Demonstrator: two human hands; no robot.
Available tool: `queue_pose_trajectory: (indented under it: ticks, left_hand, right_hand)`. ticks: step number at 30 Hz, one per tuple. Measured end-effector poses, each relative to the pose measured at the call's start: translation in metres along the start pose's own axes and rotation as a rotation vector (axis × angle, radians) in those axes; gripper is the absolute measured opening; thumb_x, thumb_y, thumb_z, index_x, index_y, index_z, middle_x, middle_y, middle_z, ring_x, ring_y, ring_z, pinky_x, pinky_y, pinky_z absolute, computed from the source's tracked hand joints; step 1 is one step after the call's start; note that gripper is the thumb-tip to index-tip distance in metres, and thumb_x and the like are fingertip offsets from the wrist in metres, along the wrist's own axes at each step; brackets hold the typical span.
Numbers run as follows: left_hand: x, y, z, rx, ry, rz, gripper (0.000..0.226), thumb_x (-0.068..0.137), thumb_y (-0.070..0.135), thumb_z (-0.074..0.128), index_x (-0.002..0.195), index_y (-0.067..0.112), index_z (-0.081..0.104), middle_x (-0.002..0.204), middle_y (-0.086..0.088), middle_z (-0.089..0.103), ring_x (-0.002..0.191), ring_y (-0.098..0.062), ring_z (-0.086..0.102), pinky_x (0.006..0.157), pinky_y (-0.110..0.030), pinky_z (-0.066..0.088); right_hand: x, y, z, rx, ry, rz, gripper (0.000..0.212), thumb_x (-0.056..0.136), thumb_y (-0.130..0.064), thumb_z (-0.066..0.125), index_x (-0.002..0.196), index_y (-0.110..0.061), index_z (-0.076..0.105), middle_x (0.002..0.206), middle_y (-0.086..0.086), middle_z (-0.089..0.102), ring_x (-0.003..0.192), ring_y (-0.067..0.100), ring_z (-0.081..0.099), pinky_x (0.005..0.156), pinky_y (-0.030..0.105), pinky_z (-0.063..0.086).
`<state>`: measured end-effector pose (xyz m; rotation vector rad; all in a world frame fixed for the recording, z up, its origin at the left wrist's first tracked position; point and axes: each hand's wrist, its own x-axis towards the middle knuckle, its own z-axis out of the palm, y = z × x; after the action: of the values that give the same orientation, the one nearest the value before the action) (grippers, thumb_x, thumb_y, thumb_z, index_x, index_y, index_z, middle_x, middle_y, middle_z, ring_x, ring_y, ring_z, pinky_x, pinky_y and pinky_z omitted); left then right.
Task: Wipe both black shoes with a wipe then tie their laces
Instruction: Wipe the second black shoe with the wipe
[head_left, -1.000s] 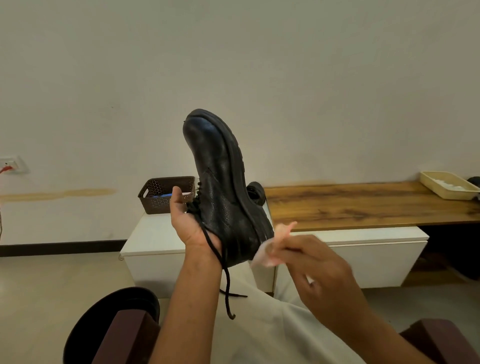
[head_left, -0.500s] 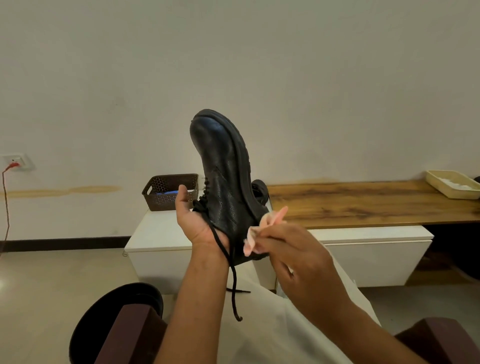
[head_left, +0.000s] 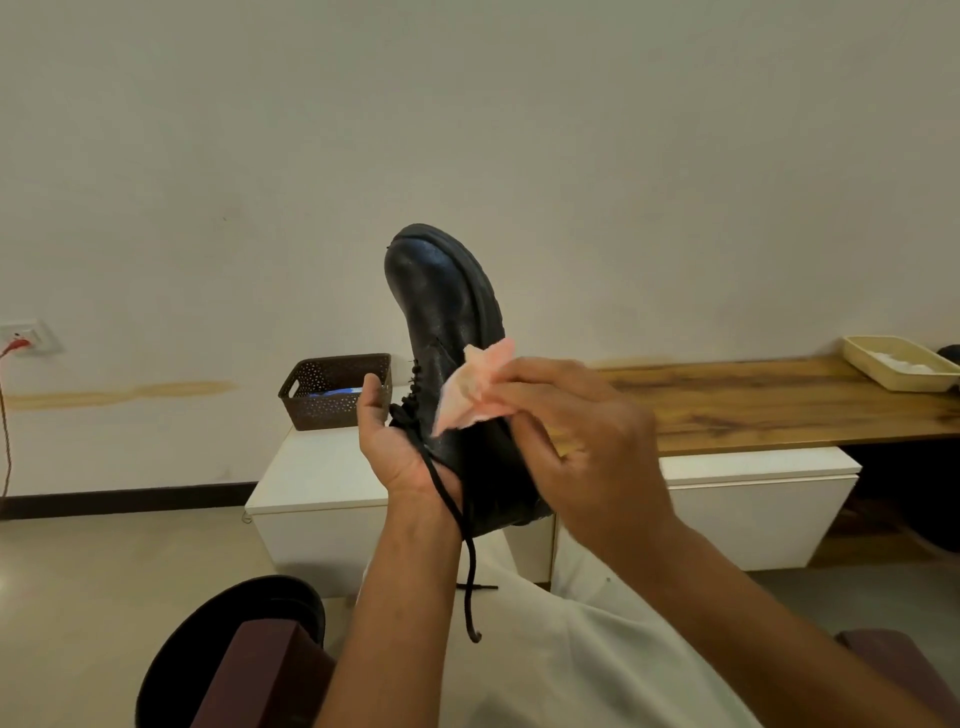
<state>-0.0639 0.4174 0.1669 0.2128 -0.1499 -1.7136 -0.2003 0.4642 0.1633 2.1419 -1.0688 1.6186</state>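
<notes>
A black lace-up shoe (head_left: 444, 306) stands toe-up in the air in front of me. My left hand (head_left: 395, 447) grips it from the left at the laced opening. A loose black lace (head_left: 470, 566) hangs down past my left wrist. My right hand (head_left: 576, 441) pinches a crumpled pale pink wipe (head_left: 470, 389) and presses it against the shoe's right side, about halfway up. The second shoe, seen earlier behind this one, is hidden now.
A low white cabinet (head_left: 322, 467) stands ahead with a brown perforated basket (head_left: 332, 389) on it. A wooden bench top (head_left: 769, 405) runs to the right and carries a cream tray (head_left: 898, 361). A black round bin (head_left: 234, 639) sits at my lower left.
My right hand has slid the wipe up the shoe's side from near the heel to the middle. The shoe and my left hand have shifted slightly right.
</notes>
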Motion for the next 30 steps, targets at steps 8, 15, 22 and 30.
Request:
queue_pose_trajectory:
  ticks: [8, 15, 22, 30]
  left_hand:
    - [0.001, 0.008, 0.0, 0.088, 0.094, 0.12, 0.048, 0.096, 0.051, 0.048, 0.094, 0.007, 0.067, 0.083, -0.015, 0.074, 0.07, -0.03, 0.074, 0.073, -0.039, 0.059]
    - [-0.004, 0.017, 0.006, 0.11, 0.119, 0.186, 0.039, 0.098, 0.042, 0.049, 0.079, 0.012, 0.063, 0.062, -0.006, 0.072, 0.054, -0.02, 0.071, 0.052, -0.029, 0.058]
    - [-0.008, 0.009, 0.012, 0.071, 0.074, 0.117, 0.04, 0.095, 0.044, 0.052, 0.095, 0.007, 0.067, 0.078, -0.014, 0.073, 0.065, -0.028, 0.074, 0.061, -0.036, 0.061]
    - [-0.015, 0.004, 0.017, 0.127, 0.133, 0.114, 0.04, 0.097, 0.044, 0.048, 0.087, 0.009, 0.065, 0.064, -0.01, 0.072, 0.053, -0.024, 0.071, 0.055, -0.03, 0.056]
  right_hand:
    - [-0.064, -0.006, 0.004, 0.051, -0.267, -0.087, 0.022, 0.097, 0.0, 0.066, 0.112, -0.01, 0.079, 0.116, 0.003, 0.071, 0.107, 0.018, 0.066, 0.092, 0.032, 0.054]
    - [-0.066, 0.0, -0.016, -0.012, -0.218, -0.025, 0.023, 0.091, 0.003, 0.071, 0.108, -0.009, 0.079, 0.111, 0.002, 0.073, 0.1, 0.014, 0.068, 0.09, 0.024, 0.055]
    - [0.003, 0.013, -0.002, -0.075, -0.076, -0.021, 0.02, 0.098, -0.014, 0.066, 0.114, -0.007, 0.077, 0.112, 0.006, 0.076, 0.105, 0.015, 0.069, 0.1, 0.018, 0.052]
    - [-0.073, 0.023, -0.012, -0.13, -0.177, 0.034, 0.025, 0.083, 0.003, 0.081, 0.105, -0.008, 0.08, 0.108, 0.002, 0.075, 0.102, 0.01, 0.066, 0.099, 0.017, 0.051]
